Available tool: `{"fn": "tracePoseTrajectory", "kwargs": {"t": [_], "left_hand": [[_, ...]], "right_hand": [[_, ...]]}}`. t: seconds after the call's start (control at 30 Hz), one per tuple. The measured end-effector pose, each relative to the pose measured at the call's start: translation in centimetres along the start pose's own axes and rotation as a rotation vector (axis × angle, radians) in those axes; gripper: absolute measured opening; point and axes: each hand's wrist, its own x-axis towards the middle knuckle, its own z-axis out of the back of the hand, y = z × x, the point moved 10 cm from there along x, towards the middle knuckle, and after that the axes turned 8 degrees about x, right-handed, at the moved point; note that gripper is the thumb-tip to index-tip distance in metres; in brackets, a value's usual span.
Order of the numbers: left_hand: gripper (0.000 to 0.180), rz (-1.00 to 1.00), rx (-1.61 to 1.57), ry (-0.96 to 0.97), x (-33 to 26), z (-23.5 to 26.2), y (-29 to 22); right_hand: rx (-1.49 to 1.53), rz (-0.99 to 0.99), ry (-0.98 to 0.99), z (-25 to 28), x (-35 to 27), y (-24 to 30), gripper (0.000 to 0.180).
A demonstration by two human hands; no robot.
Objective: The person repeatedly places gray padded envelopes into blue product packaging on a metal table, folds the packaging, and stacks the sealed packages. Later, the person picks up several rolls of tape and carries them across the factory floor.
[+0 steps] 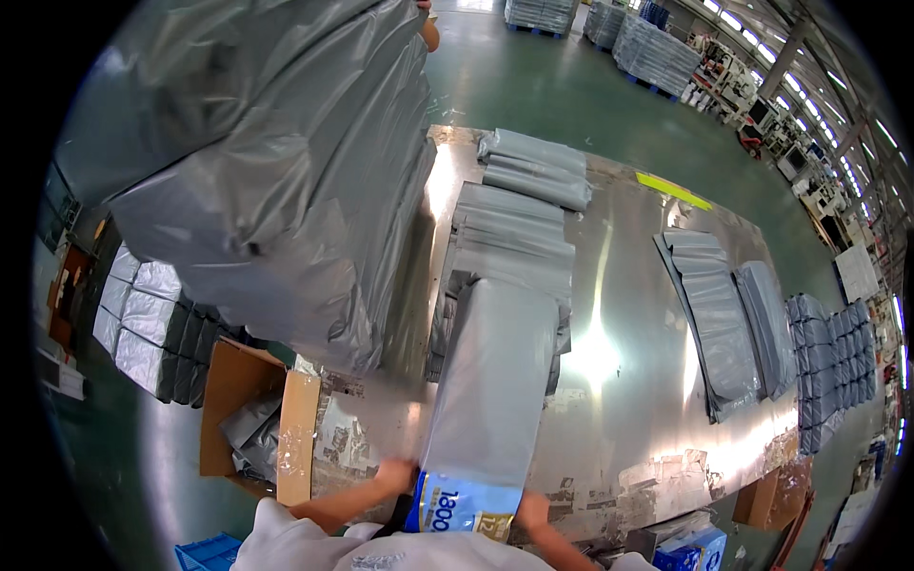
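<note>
A long stack of folded grey plastic bags lies lengthwise in front of me on a metal-topped table. Its near end is a blue printed plastic package close against my body. At the package's left edge is my left hand, its fingers smeared by motion. My right hand grips the right edge of the same package, with the fingertips hidden. Beyond and partly under the stack lie more folded grey bags, and a rolled grey bundle rests at the far side.
A tall pile of grey plastic sheets rises at left, a person's hand at its far edge. A cardboard box stands below it. Two grey bundles lie at right. A yellow strip marks the far edge; blue packages sit near right.
</note>
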Motion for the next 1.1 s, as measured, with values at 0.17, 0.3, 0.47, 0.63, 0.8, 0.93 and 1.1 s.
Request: {"fn": "tracePoseTrajectory", "kwargs": {"t": [0.17, 0.3, 0.47, 0.63, 0.8, 0.93, 1.1], "left_hand": [[0.021, -0.071, 0.064, 0.260, -5.9, -3.3, -2.3], [0.022, -0.060, 0.117, 0.259, -6.5, -4.3, -2.6], [0.025, -0.122, 0.055, 0.400, -11.5, -9.0, -3.4], [0.029, -0.089, -0.119, 0.596, -10.3, -12.8, -3.9], [0.034, -0.403, -0.134, 0.348, -2.7, -8.9, -2.5], [0.049, 0.145, -0.521, 0.485, -9.5, -7.2, 1.0], [0.052, 0.252, -0.392, 0.203, -18.0, -7.9, 3.3]], "right_hand": [[0.048, -0.046, 0.164, -3.2, -6.0, 0.7, 0.019], [0.053, -0.095, 0.223, -4.4, -6.7, -0.1, 0.020], [0.056, -0.290, 0.584, -8.4, -12.2, -1.0, 0.026], [0.252, 0.001, 0.528, -10.1, -10.5, -1.0, 0.028], [0.226, 0.154, 0.704, -7.7, -1.9, -0.7, 0.030], [0.643, -0.249, 0.251, -4.3, -8.6, -3.4, 0.034], [0.812, -0.336, 0.165, -7.3, -15.3, -7.2, 0.039]]}}
